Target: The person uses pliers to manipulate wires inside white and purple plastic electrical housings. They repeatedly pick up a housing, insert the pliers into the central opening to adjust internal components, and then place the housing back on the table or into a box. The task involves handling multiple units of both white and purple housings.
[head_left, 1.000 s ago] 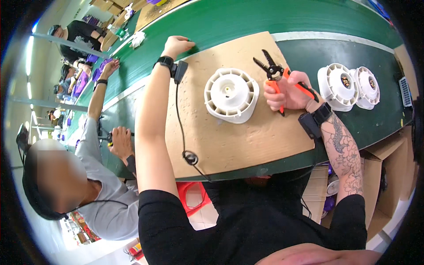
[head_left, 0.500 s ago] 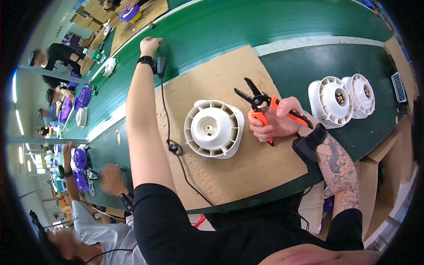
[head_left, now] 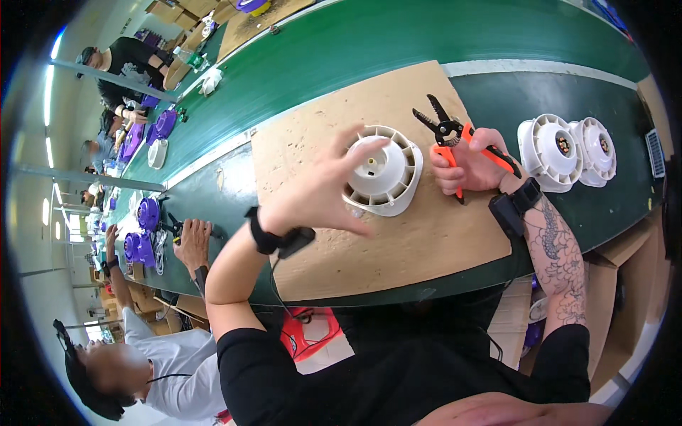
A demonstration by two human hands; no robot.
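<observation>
A round white plastic housing (head_left: pixel 399 193) with a ribbed rim and a small brass-coloured piece at its centre lies on a cardboard sheet (head_left: pixel 426 248). Over its left side reaches my left hand (head_left: pixel 323 186), fingers spread wide and nothing held; whether they touch the rim I cannot tell. My right hand (head_left: pixel 465 167) is closed around the orange-and-black handles of wire strippers (head_left: pixel 449 135). The strippers' dark jaws are spread apart and point away from me, just right of the housing.
Two more white housings (head_left: pixel 550 154) with copper-coloured centres stand at the right on the green table (head_left: pixel 490 99). A green conveyor belt (head_left: pixel 369 57) runs along the far side. At the left, a co-worker's hand (head_left: pixel 193 243) rests near purple parts (head_left: pixel 148 213). Cardboard boxes (head_left: pixel 590 298) stand lower right.
My left hand has come back from the conveyor belt to the housing, its fingers spreading. The strippers stay in my right hand. A co-worker's hand now lies on the table at left.
</observation>
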